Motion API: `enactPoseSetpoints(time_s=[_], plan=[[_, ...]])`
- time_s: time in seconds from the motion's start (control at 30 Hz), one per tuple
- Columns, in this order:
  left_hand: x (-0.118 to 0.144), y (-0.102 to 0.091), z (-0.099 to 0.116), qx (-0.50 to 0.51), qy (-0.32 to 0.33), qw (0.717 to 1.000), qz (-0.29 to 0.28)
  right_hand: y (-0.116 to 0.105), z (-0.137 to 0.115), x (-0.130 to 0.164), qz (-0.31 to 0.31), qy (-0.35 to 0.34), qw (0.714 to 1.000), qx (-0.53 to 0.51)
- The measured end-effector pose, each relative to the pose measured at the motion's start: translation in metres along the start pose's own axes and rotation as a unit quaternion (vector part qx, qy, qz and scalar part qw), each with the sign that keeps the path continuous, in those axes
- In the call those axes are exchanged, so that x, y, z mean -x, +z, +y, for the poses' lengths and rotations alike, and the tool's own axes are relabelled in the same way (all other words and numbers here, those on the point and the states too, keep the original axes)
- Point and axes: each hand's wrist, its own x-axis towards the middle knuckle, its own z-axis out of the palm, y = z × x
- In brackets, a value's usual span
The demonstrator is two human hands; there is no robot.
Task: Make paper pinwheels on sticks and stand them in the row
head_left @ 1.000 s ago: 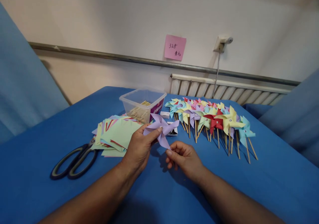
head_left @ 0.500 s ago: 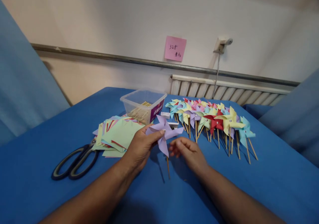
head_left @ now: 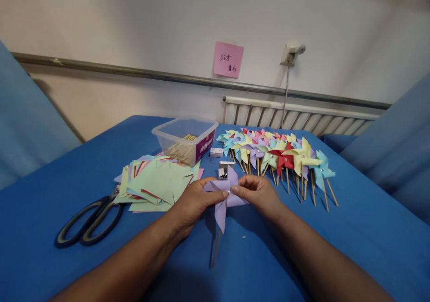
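Both hands hold a purple pinwheel (head_left: 224, 199) above the blue desk (head_left: 352, 235)

Left hand (head_left: 192, 203) and right hand (head_left: 260, 194) each pinch the paper at its centre, grip closed on it; its stick (head_left: 216, 248) slants down to the desk. Paper sheets (head_left: 154, 181) and scissors (head_left: 87, 223) lie to the left, finished pinwheels (head_left: 278, 152) to the right

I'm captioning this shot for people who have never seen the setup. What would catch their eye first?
First, the purple pinwheel at centre, pinched between the left hand and the right hand, its wooden stick pointing down toward the blue table. Next, the row of colourful pinwheels lying behind the right hand. On the left lie a stack of paper squares and black scissors.
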Motion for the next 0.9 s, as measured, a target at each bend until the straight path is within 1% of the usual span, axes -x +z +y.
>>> enactPoseSetpoints(time_s=[0.13, 0.23, 0.33, 0.53, 0.63, 0.7, 0.73, 0.77, 0.83, 0.87, 0.9], plan=[[0.0, 0.0, 0.001, 0.009, -0.003, 1.0, 0.007, 0.0, 0.001, 0.001, 0.013, -0.021, 0.999, 0.039], [-0.001, 0.0, 0.003, 0.023, -0.007, 1.0, 0.007, -0.002, 0.003, -0.001, 0.046, -0.041, 0.996, 0.058], [-0.002, -0.001, 0.004, 0.033, -0.006, 0.999, 0.009, -0.002, 0.005, -0.002, 0.079, -0.055, 0.995, 0.041], [-0.002, 0.0, 0.005, 0.035, -0.008, 0.999, 0.013, 0.0, 0.009, -0.003, 0.091, -0.069, 0.992, 0.053], [-0.003, -0.001, 0.005, 0.053, 0.003, 0.998, 0.036, -0.001, 0.01, -0.005, 0.119, -0.05, 0.991, 0.025], [-0.004, -0.002, 0.007, 0.074, 0.02, 0.996, 0.055, -0.001, 0.009, -0.006, 0.127, 0.001, 0.992, -0.014], [-0.004, -0.002, 0.008, 0.086, 0.031, 0.994, 0.064, 0.0, 0.009, -0.006, 0.111, 0.036, 0.993, -0.033], [-0.005, -0.003, 0.01, 0.098, 0.043, 0.992, 0.074, 0.002, 0.009, -0.005, 0.078, 0.074, 0.993, -0.05], [-0.005, -0.004, 0.012, 0.119, 0.067, 0.985, 0.101, 0.007, 0.01, -0.001, -0.019, 0.134, 0.988, -0.079], [-0.005, -0.004, 0.013, 0.127, 0.075, 0.982, 0.117, 0.011, 0.011, 0.002, -0.07, 0.148, 0.983, -0.086], [-0.005, -0.005, 0.013, 0.132, 0.082, 0.979, 0.133, 0.014, 0.013, 0.005, -0.112, 0.147, 0.979, -0.09]])
